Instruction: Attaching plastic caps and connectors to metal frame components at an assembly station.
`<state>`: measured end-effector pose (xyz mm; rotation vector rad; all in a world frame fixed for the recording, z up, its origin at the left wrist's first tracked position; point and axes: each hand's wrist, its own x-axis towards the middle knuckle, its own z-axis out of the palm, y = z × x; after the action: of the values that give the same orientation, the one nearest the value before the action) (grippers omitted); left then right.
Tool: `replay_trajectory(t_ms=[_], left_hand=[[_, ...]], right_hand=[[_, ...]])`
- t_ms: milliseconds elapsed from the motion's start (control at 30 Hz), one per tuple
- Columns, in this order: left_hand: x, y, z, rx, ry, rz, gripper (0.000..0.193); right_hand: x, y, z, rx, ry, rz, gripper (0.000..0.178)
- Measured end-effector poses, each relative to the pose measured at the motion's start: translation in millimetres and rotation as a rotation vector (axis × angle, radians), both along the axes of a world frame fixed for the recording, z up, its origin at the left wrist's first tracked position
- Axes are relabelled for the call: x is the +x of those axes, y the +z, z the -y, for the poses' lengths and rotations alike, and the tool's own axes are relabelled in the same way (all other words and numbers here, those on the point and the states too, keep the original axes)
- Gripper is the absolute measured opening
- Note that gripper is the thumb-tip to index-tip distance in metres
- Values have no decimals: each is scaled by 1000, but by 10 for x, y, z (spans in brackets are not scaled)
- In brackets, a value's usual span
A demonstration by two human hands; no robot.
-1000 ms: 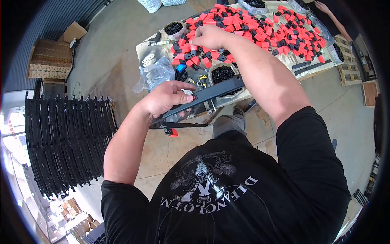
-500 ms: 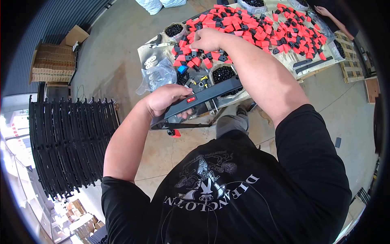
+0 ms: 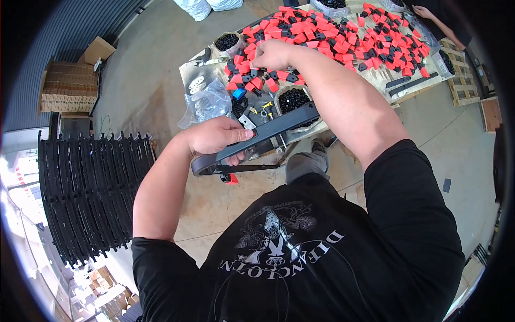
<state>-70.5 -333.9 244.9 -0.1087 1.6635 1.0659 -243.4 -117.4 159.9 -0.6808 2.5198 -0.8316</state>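
My left hand [image 3: 217, 135] grips a long black bar [image 3: 279, 124] that bends back on itself at its lower left end. The thumb lies on the bar's top face, over a small red piece of which only a sliver shows; fingertips show beneath. Across the table my right hand [image 3: 274, 55] is at the near left part of a heap of red-and-black plastic parts [image 3: 316, 32]. Its fingers are curled down among the parts, and what they hold, if anything, is hidden. A red-and-black piece [image 3: 230, 178] shows below the bar's bent end.
On the table [image 3: 188, 70] stand a tub of small black pieces [image 3: 294, 99] and another tub [image 3: 227, 41], beside a clear plastic bag [image 3: 206, 104]. Stacked black frames [image 3: 96, 193] stand at left. Another person's hand [image 3: 424, 12] is at far right, near a wooden pallet [image 3: 462, 80].
My left thumb has slid over the red piece on the bar, and the bar's bent end has swung further into view. My right hand has barely moved.
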Motion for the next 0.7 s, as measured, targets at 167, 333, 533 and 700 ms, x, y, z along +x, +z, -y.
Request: replay_trajectory(t_ms=[167,333,533,700], left_hand=[[30,42,-28,-58,-56,-55,43],[36,31,9,-9,-91,-98,42],[44,11,14,3,-97,-113,42],[58,-19,41,20,-28,-52,39]], right_hand=[[26,-6,-46,-39,-30,26,45],[-3,0,-19,-31,-14,3,45],[9,4,-22,-30,-11,11,45],[36,28,-15,-10,-3,25,45]])
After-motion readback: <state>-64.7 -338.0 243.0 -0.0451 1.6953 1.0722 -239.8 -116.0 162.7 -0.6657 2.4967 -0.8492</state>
